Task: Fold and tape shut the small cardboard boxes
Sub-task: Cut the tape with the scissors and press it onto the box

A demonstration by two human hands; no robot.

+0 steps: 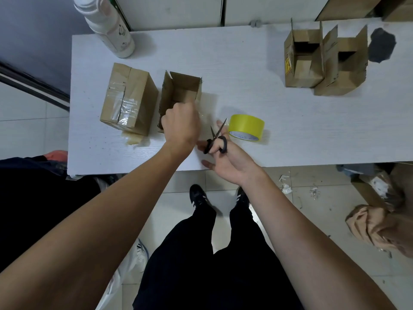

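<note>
An open cardboard box (181, 90) stands near the table's front, its top flaps up. My left hand (181, 125) is closed over its near edge, apparently pinching a strip of clear tape that runs off to the right. My right hand (225, 157) holds black scissors (216, 138) with blades open, tips pointing up toward the yellow tape roll (247, 127). A taped-shut box (128, 99) sits left of the open one.
Two open cardboard boxes (324, 61) stand at the table's far right. A white bottle (107, 25) stands at the far left corner. The white table (245, 86) ends just behind my hands. Crumpled paper (375, 227) and scraps lie on the floor at right.
</note>
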